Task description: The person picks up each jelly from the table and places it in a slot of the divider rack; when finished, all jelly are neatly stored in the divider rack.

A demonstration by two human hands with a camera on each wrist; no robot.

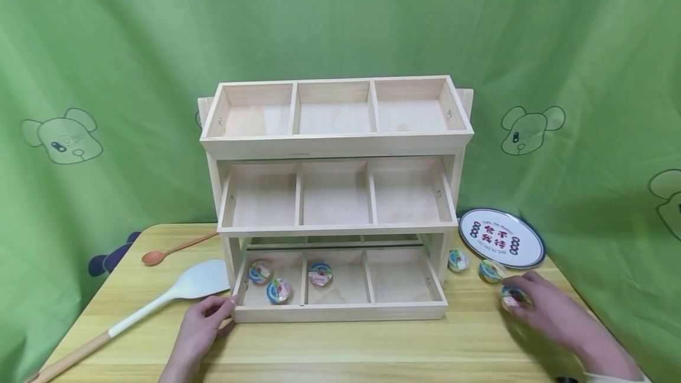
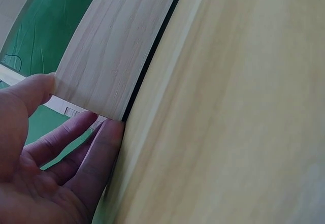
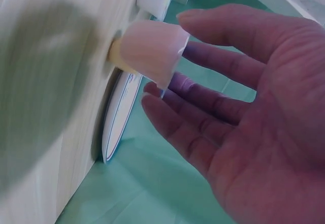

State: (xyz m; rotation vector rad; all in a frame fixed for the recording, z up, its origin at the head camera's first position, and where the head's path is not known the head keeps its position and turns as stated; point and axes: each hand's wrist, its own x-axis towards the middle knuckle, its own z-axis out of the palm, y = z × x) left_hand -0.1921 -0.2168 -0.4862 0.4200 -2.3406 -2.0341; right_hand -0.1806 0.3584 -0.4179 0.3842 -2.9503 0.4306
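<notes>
A three-tier wooden rack (image 1: 336,145) stands on the table. Its bottom tray (image 1: 340,312) has two jelly cups (image 1: 278,290) in the left compartment and one (image 1: 320,273) in the middle. My left hand (image 1: 210,315) grips the tray's front left corner; in the left wrist view the thumb and fingers (image 2: 99,137) pinch the tray's wall (image 2: 117,46). My right hand (image 1: 532,306) lies to the right of the rack. Its straight fingers (image 3: 203,102) and thumb reach around a jelly cup (image 1: 513,296) (image 3: 152,51) without closing on it.
Two more jelly cups (image 1: 490,270) (image 1: 458,260) stand beside the rack, in front of a round printed plate (image 1: 502,236) (image 3: 119,117). A white spatula (image 1: 197,281) and an orange spoon (image 1: 154,257) lie left of the rack. Green cloth hangs behind.
</notes>
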